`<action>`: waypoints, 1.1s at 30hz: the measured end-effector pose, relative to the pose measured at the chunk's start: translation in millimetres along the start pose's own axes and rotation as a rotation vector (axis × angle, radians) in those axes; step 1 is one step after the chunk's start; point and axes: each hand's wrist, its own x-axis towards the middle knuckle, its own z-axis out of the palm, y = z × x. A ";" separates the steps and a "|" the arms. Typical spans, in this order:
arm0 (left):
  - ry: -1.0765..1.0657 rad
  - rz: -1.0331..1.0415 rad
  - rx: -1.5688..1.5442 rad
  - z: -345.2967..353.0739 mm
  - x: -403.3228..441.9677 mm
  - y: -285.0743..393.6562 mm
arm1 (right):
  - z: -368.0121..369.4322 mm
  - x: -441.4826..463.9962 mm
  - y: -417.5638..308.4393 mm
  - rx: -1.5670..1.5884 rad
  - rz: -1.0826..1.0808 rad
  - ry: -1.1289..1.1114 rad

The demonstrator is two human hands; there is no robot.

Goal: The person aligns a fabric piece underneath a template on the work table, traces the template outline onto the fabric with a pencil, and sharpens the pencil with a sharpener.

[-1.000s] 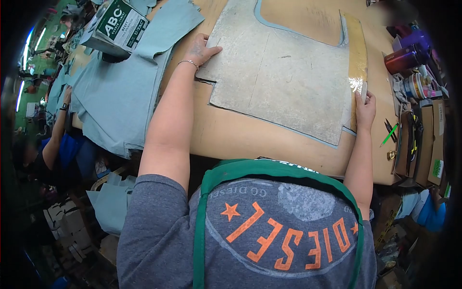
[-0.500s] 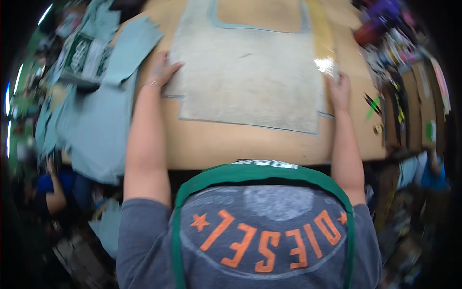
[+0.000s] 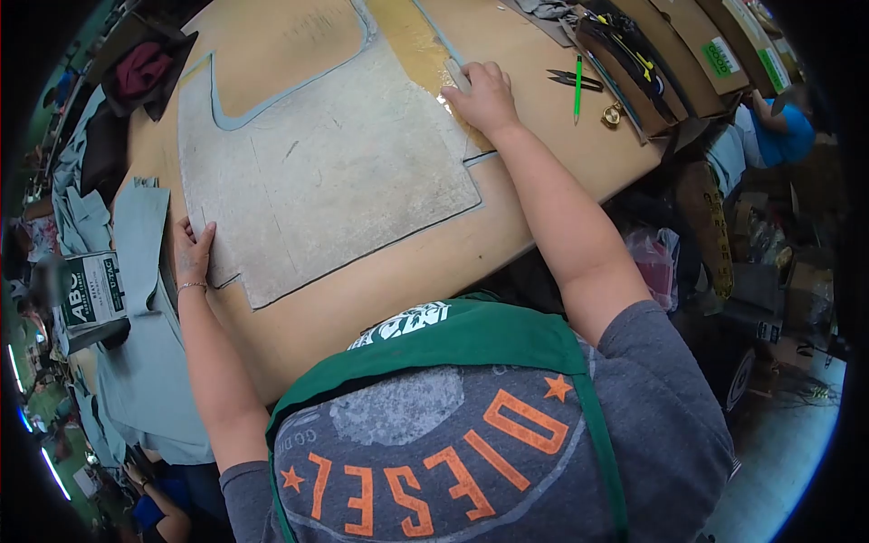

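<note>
A worn, pale grey-white pattern board (image 3: 335, 172) with a large cut-out lies flat on the tan table. Thin light-blue edging shows along its cut-out and right side. My left hand (image 3: 193, 255) rests at the board's left edge, with thumb and fingers apart. At the shiny yellow strip (image 3: 407, 45) on the board's right side, my right hand (image 3: 486, 101) curls its fingers round a small pale bar-shaped piece (image 3: 457, 76). The palm side of my right hand is hidden.
Right of the board lie a green pencil (image 3: 577, 90), black thread snips (image 3: 566, 78) and a small brass-coloured item (image 3: 612, 115). Cardboard boxes (image 3: 625, 72) line the table's right side. Light-blue cloth (image 3: 149, 380) hangs at left beside a green-and-white box (image 3: 90, 290). Other people sit nearby.
The view has turned, so the board now appears tilted. My right hand has moved farther up the board's right side, and the pale piece in it shows. My left hand stays at the left edge.
</note>
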 end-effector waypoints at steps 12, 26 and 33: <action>0.027 0.023 0.007 1.9 -3.1 5.1 | -4.3 -0.8 0.5 0.037 0.004 -0.057; 0.034 0.730 0.471 86.3 -121.9 141.3 | -73.3 16.6 50.1 -0.168 -0.044 0.283; -0.050 0.974 0.245 151.6 -125.6 298.4 | -46.7 39.6 -74.0 -0.169 -0.205 0.137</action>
